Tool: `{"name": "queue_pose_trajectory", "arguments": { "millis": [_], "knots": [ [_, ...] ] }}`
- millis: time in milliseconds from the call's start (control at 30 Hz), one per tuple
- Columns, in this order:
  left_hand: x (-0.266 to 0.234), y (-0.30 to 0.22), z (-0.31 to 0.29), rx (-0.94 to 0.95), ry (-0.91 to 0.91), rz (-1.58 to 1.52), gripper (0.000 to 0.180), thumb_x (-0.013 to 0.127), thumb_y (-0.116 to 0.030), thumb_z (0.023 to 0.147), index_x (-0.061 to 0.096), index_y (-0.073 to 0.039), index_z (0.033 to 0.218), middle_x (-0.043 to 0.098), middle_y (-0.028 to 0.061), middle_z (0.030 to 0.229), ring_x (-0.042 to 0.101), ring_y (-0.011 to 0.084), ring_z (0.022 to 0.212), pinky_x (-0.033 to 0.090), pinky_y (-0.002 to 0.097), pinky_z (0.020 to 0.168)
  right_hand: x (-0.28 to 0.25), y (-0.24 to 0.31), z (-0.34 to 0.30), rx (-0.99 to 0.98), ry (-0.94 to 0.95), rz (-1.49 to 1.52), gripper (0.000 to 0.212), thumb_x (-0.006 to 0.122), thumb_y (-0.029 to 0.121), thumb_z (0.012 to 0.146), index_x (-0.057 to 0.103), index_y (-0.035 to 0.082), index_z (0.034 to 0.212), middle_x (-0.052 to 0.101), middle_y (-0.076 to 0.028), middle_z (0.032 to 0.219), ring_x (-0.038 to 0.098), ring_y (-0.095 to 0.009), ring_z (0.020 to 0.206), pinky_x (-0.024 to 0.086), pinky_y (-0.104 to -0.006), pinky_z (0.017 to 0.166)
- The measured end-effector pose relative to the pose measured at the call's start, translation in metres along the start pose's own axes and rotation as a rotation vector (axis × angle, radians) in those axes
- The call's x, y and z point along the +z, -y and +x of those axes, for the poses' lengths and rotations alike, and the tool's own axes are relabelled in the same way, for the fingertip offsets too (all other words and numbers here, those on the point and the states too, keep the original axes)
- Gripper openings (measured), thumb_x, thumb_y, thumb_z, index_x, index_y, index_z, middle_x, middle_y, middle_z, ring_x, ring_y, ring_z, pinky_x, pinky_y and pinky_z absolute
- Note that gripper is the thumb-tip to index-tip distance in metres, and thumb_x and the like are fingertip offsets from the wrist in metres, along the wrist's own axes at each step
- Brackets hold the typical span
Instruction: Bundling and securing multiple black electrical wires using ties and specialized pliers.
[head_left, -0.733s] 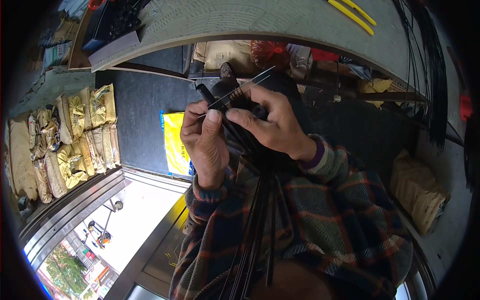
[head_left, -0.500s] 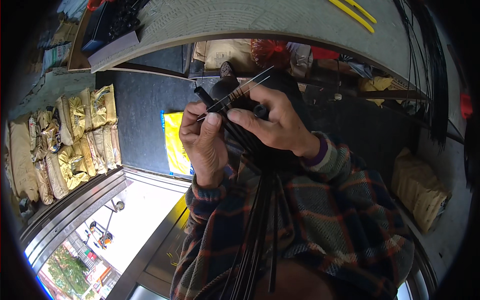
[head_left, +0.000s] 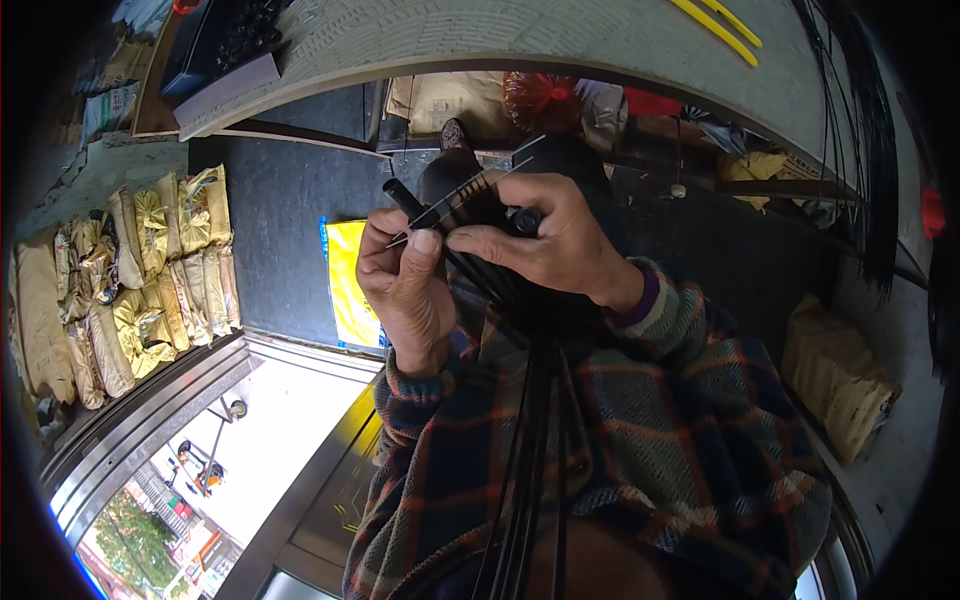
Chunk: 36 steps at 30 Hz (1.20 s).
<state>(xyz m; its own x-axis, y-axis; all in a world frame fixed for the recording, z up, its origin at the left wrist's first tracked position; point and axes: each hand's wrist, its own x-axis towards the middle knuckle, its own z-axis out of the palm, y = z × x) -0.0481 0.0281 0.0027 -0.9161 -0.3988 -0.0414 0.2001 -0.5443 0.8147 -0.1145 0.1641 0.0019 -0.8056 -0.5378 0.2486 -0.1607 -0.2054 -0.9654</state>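
Head view, the only one on my remote display, looking down on both hands at chest height. The left hand (head_left: 412,285) is curled nearly closed, thumb and fingers pinching the lower-left ends of the thin metal wires (head_left: 528,145). These slant up and to the right, their free tips projecting beyond the right hand (head_left: 558,240). That hand is also curled, its thumb extended toward the left thumb, its grip closed around the upper part of the bundle of black rods (head_left: 537,400). I find the bundle running from between the hands down the front of the plaid jacket (head_left: 690,440). A black tube (head_left: 403,198) tilts up and left beside the left fingertips; what exactly steadies it I cannot tell. Slender dark pieces stand comb-like along the wires, too small for me to identify.

Surroundings: a workbench (head_left: 560,40) spans the top, bearing a yellow-handled tool (head_left: 715,32); black strands (head_left: 875,150) hang at the right. Paper-wrapped parcels (head_left: 160,270) line the left, and a yellow sack (head_left: 350,280) lies nearer the left hand.
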Motion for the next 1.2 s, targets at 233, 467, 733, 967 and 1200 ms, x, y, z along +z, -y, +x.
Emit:
{"name": "queue_pose_trajectory", "arguments": {
  "millis": [233, 467, 733, 967, 1200],
  "knots": [
    [0.001, -0.001, -0.005, 0.052, 0.03, 0.054, 0.019, 0.067, -0.009, 0.082, 0.054, -0.001, 0.094, 0.063, 0.0098, 0.087, 0.06, 0.0144, 0.077, 0.049, 0.027, 0.075, 0.002, 0.001, -0.002, -0.094, 0.03, -0.057, 0.021, 0.073, 0.006, 0.074, 0.063, -0.004, 0.089, 0.064, -0.01, 0.082, 0.058, -0.012, 0.068, 0.045, -0.0259, 0.06],
    [-0.001, 0.0, -0.01, 0.054, 0.05, 0.063, 0.032, 0.073, -0.019, 0.078, 0.053, 0.001, 0.093, 0.06, 0.0091, 0.088, 0.058, 0.0141, 0.077, 0.047, 0.0266, 0.074, 0.003, 0.001, -0.003, -0.153, 0.045, 0.031, 0.021, 0.073, 0.005, 0.073, 0.061, -0.005, 0.088, 0.061, -0.011, 0.079, 0.058, -0.016, 0.067, 0.044, -0.0269, 0.059],
    [-0.021, -0.003, -0.004, -0.051, 0.176, 0.093, 0.047, 0.077, -0.03, 0.074, 0.053, 0.003, 0.098, 0.058, 0.0086, 0.089, 0.058, 0.0161, 0.081, 0.049, 0.0282, 0.076, 0.004, -0.003, -0.002, -0.224, 0.104, 0.096, 0.019, 0.073, 0.004, 0.073, 0.06, -0.005, 0.084, 0.059, -0.012, 0.077, 0.056, -0.018, 0.065, 0.042, -0.0284, 0.059],
    [-0.021, -0.007, -0.006, -0.037, 0.102, 0.106, 0.045, 0.075, -0.026, 0.075, 0.054, 0.003, 0.101, 0.062, 0.0093, 0.087, 0.061, 0.016, 0.078, 0.051, 0.0283, 0.074, 0.01, 0.002, -0.004, -0.275, 0.043, -0.063, 0.019, 0.073, 0.005, 0.074, 0.057, -0.005, 0.077, 0.056, -0.013, 0.073, 0.052, -0.019, 0.059, 0.039, -0.0295, 0.053],
    [-0.006, -0.005, -0.016, 0.056, -0.053, 0.096, 0.03, 0.072, -0.018, 0.078, 0.056, 0.0, 0.096, 0.061, 0.0035, 0.08, 0.05, 0.0041, 0.06, 0.039, 0.0156, 0.055, 0.018, 0.007, -0.008, -0.032, 0.046, 0.029, 0.02, 0.073, 0.009, 0.075, 0.06, -0.004, 0.081, 0.059, -0.009, 0.074, 0.054, -0.013, 0.064, 0.041, -0.0254, 0.056]
  ]
}}
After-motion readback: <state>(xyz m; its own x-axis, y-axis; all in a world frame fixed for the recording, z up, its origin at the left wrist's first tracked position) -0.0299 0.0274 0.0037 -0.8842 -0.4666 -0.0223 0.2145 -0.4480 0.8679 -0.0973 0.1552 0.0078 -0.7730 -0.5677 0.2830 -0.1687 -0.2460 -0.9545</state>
